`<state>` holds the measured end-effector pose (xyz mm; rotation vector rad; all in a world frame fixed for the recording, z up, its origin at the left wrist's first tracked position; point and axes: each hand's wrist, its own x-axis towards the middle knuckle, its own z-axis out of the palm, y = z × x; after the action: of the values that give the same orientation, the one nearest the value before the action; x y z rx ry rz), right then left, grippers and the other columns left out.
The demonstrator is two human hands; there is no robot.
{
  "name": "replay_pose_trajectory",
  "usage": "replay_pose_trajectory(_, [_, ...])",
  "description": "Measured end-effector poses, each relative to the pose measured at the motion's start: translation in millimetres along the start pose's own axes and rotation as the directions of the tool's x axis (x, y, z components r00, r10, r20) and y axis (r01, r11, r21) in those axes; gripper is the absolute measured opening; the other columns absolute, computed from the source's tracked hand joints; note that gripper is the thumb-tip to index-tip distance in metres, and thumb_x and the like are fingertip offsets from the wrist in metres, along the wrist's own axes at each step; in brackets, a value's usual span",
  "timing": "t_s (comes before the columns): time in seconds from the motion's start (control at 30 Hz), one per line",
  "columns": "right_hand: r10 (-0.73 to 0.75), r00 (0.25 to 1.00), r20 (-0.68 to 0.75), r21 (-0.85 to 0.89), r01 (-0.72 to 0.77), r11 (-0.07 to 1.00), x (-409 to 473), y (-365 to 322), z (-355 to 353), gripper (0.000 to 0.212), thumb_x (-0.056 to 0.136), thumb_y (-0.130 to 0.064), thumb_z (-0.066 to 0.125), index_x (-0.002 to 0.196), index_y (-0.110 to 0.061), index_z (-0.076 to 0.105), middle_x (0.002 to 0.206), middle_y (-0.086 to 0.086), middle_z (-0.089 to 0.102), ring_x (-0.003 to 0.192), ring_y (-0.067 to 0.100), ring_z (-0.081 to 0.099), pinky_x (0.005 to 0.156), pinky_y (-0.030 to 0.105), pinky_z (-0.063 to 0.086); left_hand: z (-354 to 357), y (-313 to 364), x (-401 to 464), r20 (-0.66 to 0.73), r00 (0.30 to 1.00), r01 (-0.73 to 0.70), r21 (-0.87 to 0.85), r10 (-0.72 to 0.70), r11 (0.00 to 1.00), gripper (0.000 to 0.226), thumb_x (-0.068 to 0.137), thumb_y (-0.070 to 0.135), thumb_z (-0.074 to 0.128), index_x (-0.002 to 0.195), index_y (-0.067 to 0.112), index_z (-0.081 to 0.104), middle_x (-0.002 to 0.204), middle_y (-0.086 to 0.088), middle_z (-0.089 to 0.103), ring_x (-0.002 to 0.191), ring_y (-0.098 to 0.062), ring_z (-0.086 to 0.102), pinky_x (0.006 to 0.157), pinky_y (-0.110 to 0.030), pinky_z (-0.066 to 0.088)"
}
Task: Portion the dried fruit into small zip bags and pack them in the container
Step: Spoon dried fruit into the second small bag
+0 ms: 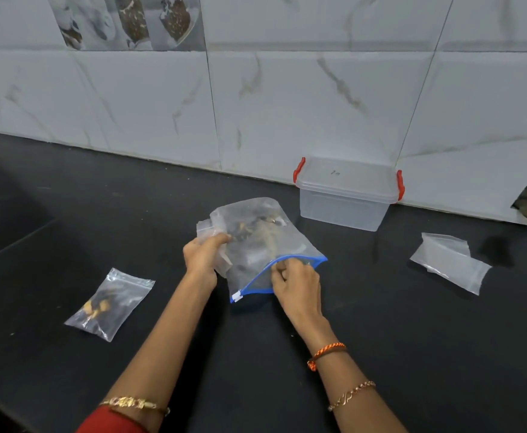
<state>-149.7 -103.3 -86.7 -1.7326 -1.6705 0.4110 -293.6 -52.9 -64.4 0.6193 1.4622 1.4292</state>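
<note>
A crinkled clear large bag (265,245), long axis eleven to five o'clock, blue zip mouth at five, is pinched by the right hand (296,284), a small bag (207,232) gripped by the left hand (202,254)

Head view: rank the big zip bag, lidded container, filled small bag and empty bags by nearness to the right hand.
From the right hand:
1. Big zip bag, pinched at its blue opening.
2. Lidded container, behind, by the wall.
3. Empty bags, right; filled small bag, far left: too close to call.
</note>
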Motion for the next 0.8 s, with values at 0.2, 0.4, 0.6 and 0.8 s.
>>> replay_pose_trajectory(0.2, [0.035, 0.999, 0.008, 0.064, -0.035, 0.997, 4.0, 1.8, 6.0, 0.019, 0.091, -0.017, 0.055, 0.087, -0.004, 0.068, 0.057, -0.002, 0.057, 0.061, 0.014, 0.055, 0.078, 0.027, 0.048, 15.5, -2.1, 17.8, -0.036, 0.999, 0.026, 0.003, -0.026, 1.0, 0.012, 0.071, 0.004, 0.071, 0.079, 0.002, 0.062, 0.072, -0.004, 0.056, 0.069, -0.02, 0.056, 0.054, -0.025, 0.044])
replay_pose_trajectory(0.4, [0.204, 0.969, 0.141, 0.462, -0.246, 0.852, -1.2, -11.4, 14.0, 0.014, 0.078, 0.002, 0.059, 0.065, 0.007, 0.057, 0.054, 0.012, 0.06, 0.047, 0.016, 0.056, 0.047, 0.025, 0.044, 16.2, -3.4, 21.4, 0.076, 0.996, 0.047, -0.029, -0.045, 0.998, 0.01, 0.074, 0.001, 0.069, 0.083, 0.001, 0.065, 0.076, -0.008, 0.063, 0.069, -0.022, 0.061, 0.059, -0.029, 0.048])
replay_pose_trajectory(0.6, [0.364, 0.887, 0.283, 0.742, -0.443, 0.504, -2.5, -12.4, -4.6, 0.02, 0.084, 0.007, 0.054, 0.068, -0.004, 0.06, 0.051, 0.003, 0.053, 0.035, 0.002, 0.044, 0.037, 0.015, 0.036, 11.0, -2.8, 20.6, 0.009, 1.0, 0.026, 0.0, -0.026, 1.0, 0.012, 0.077, 0.002, 0.068, 0.073, 0.007, 0.058, 0.071, -0.004, 0.058, 0.062, -0.016, 0.057, 0.052, -0.027, 0.043])
replay_pose_trajectory(0.8, [0.468, 0.84, 0.276, 0.8, -0.47, 0.372, -14.4, -5.1, -21.3, 0.019, 0.083, 0.002, 0.059, 0.065, -0.004, 0.06, 0.048, 0.001, 0.051, 0.035, 0.004, 0.041, 0.036, 0.016, 0.035, -1.1, 6.9, 11.2, -0.044, 0.995, -0.09, 0.102, 0.095, 0.991, 0.014, 0.074, 0.008, 0.072, 0.078, 0.009, 0.058, 0.073, -0.001, 0.057, 0.076, -0.022, 0.058, 0.064, -0.031, 0.05])
